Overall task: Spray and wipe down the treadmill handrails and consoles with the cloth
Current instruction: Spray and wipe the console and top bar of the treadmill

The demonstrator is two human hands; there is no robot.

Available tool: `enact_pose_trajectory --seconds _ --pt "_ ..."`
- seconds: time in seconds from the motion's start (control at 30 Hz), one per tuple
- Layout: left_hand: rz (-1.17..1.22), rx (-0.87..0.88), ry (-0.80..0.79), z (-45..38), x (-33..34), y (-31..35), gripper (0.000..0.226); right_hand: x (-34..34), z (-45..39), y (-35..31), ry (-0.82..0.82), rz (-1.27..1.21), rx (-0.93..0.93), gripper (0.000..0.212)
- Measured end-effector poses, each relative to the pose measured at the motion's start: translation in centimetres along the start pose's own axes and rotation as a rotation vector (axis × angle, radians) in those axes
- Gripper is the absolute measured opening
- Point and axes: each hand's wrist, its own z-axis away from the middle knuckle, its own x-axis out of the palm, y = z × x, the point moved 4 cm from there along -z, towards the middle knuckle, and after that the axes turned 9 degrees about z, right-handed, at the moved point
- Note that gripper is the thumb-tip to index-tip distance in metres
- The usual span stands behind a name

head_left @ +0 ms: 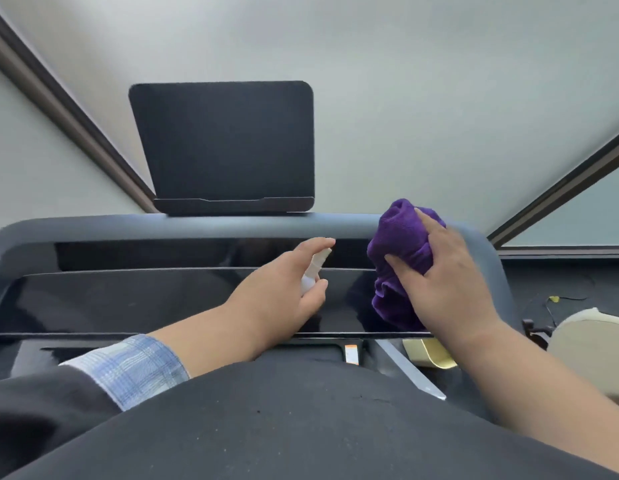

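The bunched purple microfibre cloth (pixel 400 258) sits at the right end of the glossy black treadmill console panel (pixel 162 299), pressed there by the right hand (pixel 450 282), its grip clamped on the fabric. The left hand (pixel 287 282) has its grip curled round a small white spray bottle (pixel 313 270), forefinger on top. Judged best: mist lightly, then wipe leftward in overlapping passes, up onto the grey rounded console rim (pixel 197 225).

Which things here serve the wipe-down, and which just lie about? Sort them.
In use: purple cloth gripped by right hand; white spray bottle held in left hand; glossy console panel.
Lying about: upright dark screen; yellow object; orange tag.
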Motion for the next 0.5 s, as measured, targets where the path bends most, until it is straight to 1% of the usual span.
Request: enact_pose_trajectory --seconds 0.1,0.2,0.3,0.4,0.5 --pt "0.062 -0.095 0.16 0.6 -4.1 -2.8 0.054 3.0 0.2 -3.2 -0.088 -0.006 -0.057 0.069" --pt "0.069 -0.124 0.227 2.1 -7.2 -5.5 0.054 5.7 -0.7 -5.7 -0.13 0.061 -0.107 0.068" --pt "0.082 -0.148 0.232 4.3 -8.9 -7.8 0.052 8.7 -3.0 -6.8 -0.161 0.229 -0.078 0.069" --pt "0.122 -0.166 0.191 6.3 -10.2 -10.2 0.053 12.0 -3.8 -8.0 -0.155 0.436 -0.064 0.069" --pt "0.142 -0.14 0.123 7.4 -11.9 -12.3 0.055 15.0 -3.1 -10.8 -0.152 0.48 -0.064 0.071"
